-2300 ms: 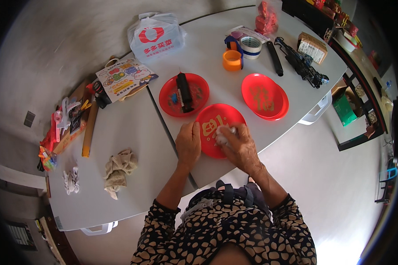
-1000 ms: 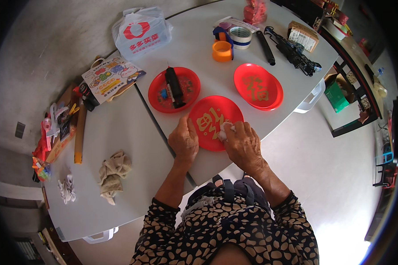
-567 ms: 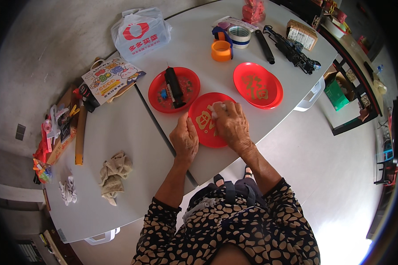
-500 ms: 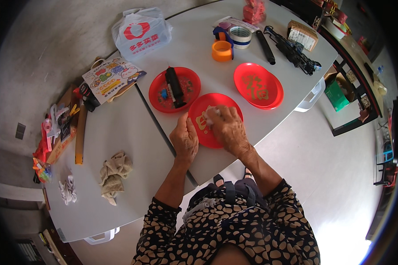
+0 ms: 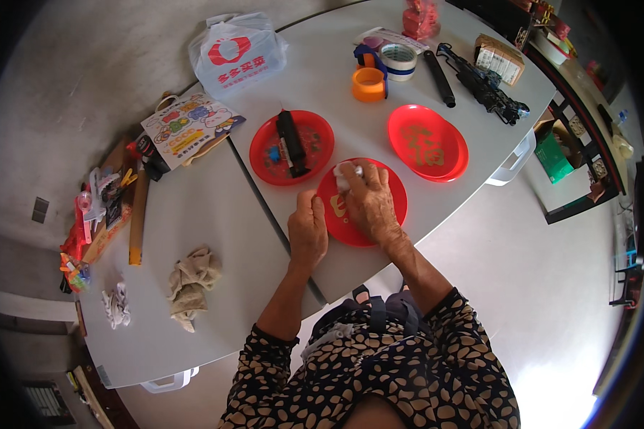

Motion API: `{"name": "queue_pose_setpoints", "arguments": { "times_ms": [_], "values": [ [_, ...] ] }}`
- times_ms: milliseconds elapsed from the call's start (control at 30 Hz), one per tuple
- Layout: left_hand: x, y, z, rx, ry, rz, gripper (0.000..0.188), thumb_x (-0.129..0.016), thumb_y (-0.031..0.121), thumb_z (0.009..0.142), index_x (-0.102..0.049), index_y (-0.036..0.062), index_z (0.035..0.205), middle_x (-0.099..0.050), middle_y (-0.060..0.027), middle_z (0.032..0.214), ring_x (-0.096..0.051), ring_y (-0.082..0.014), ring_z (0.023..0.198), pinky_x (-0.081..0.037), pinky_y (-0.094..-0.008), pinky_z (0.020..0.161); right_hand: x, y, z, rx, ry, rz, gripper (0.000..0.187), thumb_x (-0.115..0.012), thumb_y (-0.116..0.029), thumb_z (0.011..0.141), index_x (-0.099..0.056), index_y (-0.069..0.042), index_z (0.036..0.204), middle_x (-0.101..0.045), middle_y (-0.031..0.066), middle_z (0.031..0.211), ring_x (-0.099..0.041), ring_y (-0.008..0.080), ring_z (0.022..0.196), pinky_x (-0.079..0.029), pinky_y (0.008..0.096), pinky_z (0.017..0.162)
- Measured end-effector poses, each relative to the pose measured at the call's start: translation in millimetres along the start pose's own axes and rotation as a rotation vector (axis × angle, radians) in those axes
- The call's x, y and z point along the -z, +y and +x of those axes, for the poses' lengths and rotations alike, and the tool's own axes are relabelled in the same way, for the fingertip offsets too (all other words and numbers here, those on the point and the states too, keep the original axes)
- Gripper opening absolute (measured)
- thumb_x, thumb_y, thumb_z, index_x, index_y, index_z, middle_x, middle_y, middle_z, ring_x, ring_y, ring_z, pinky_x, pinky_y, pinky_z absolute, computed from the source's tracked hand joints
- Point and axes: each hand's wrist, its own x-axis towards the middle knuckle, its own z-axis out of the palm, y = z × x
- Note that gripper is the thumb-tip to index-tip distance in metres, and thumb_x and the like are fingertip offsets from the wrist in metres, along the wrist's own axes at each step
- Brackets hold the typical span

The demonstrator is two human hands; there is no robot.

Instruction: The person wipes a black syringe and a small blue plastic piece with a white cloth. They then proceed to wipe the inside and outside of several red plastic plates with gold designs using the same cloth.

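On red plate, R hand palm-down w/ white wad in pinch; L hand upright by rim, grip unclear.

likely a home: plastic shopping bag and crumpled towel on the table, cluttered cabinet at right.

Right hand holds white wad on red plate; left hand at its left rim. Beige cloth crumpled on grey table, left side.
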Motion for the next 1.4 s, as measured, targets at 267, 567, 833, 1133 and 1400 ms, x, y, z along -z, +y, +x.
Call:
{"name": "queue_pose_setpoints", "arguments": {
  "times_ms": [267, 567, 833, 1133, 1400],
  "values": [
    [9.0, -18.1, 11.4, 0.305, -0.100, -0.598, 0.021, -0.047, 0.019, 0.098, -0.055, 0.0032, 0.086, -0.046, 0.0046, 0.070, -0.043, -0.0063, 0.063, -0.039, -0.0227, 0.057, 21.8, -10.3, -0.8, 0.231, -0.264, 0.458, 0.038, -0.061, 0.008, 0.066, -0.063, -0.009, 0.100, -0.058, 0.0089, 0.106, -0.055, 0.0250, 0.099, -0.042, 0.0399, 0.087],
    [-0.5, -10.3, 12.5, 0.052, -0.034, -0.208, 0.020, -0.056, 0.013, 0.093, -0.062, -0.0056, 0.098, -0.055, -0.0016, 0.068, -0.047, -0.0065, 0.063, -0.041, -0.0230, 0.057, 45.4, -6.5, -13.1, 0.365, -0.334, 0.347, 0.036, -0.073, -0.002, 0.063, -0.064, -0.010, 0.098, -0.055, 0.0083, 0.105, -0.053, 0.0297, 0.100, -0.044, 0.0417, 0.090],
    [-3.1, -6.2, 6.7, -0.002, 0.035, -0.246, 0.018, -0.055, 0.013, 0.094, -0.063, -0.0038, 0.096, -0.043, 0.0058, 0.067, -0.037, -0.0029, 0.060, -0.033, -0.0201, 0.051, 39.6, 6.4, -0.3, 0.157, -0.081, -0.157, 0.038, -0.069, -0.011, 0.071, -0.058, -0.007, 0.107, -0.048, 0.0127, 0.111, -0.052, 0.0296, 0.095, -0.046, 0.0392, 0.081],
    [-8.4, -10.6, 2.0, 0.040, 0.080, -0.262, 0.018, -0.054, 0.013, 0.096, -0.062, -0.0027, 0.094, -0.048, 0.0048, 0.068, -0.039, -0.0026, 0.061, -0.035, -0.0196, 0.052, 69.0, -10.7, -41.3, 0.121, -0.175, -0.301, 0.031, -0.065, -0.012, 0.074, -0.056, 0.000, 0.101, -0.048, 0.0148, 0.089, -0.052, 0.0276, 0.080, -0.046, 0.0378, 0.064],
    [-8.6, -4.5, 2.1, 0.053, 0.066, -0.436, 0.022, -0.053, 0.016, 0.097, -0.062, -0.0039, 0.097, -0.055, 0.0026, 0.075, -0.045, -0.0027, 0.067, -0.040, -0.0189, 0.059, 72.6, -27.1, -49.6, 0.118, -0.300, 0.060, 0.033, -0.068, -0.011, 0.072, -0.059, -0.009, 0.104, -0.053, 0.0131, 0.098, -0.058, 0.0309, 0.086, -0.050, 0.0396, 0.073]
  ]
}}
